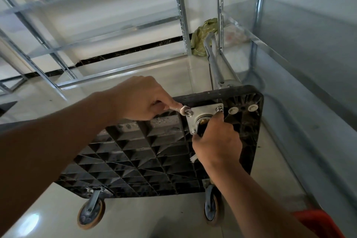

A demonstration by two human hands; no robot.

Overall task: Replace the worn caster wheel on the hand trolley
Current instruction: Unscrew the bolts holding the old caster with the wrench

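Observation:
The hand trolley (139, 152) lies upside down on the floor, its black ribbed underside facing up. A silver caster mounting plate (204, 111) sits at the far right corner, with bolts at its corners. My left hand (143, 100) grips a small metal wrench (176, 109) whose head sits on the plate's far-left bolt (188, 112). My right hand (216, 141) grips the caster below the plate and hides its wheel. Two other casters, one at the near left (90, 211) and one at the near right (211, 206), stand on the near edge.
Metal shelving frames (116, 31) stand behind and to the left. A grey shelf unit (289, 63) runs along the right. The trolley's folded handle (214, 63) stretches away beside a green bag (202, 36). A red object (318, 224) shows at the bottom right.

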